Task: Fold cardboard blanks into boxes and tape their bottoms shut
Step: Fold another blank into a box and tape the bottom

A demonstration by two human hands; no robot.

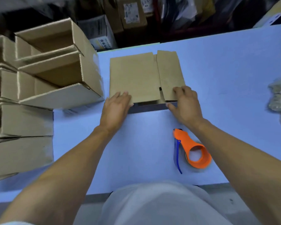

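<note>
Cardboard blank [136,77] is lying flat in the middle of the blue table [225,75], its long side running away from the person and its near edge lifting a little so that a dark gap is showing beneath it. A narrower flap [170,75] is sitting along its right side, split from the main panel by a slit. Left hand [116,105] is resting on the blank's near left corner, fingers stretched out flat over the card and pressing down on it, not curling round anything. Right hand [184,102] is working at the near right corner: its fingers are bending over the top of the flap while the thumb is reaching in under the near edge, so it is pinching the flap. An orange tape gun [192,150] with a blue blade guard is lying on the table nearer the person, just beside the right forearm and apart from the blank. Folded boxes [44,67] are standing stacked along the left edge of the table, open sides facing right, the nearest one close to the blank's left edge. A blurred pale bundle [280,95] is sitting at the far right of the table; what it is cannot be told. Labelled cartons [131,12] are standing in the dark beyond the table.
</note>
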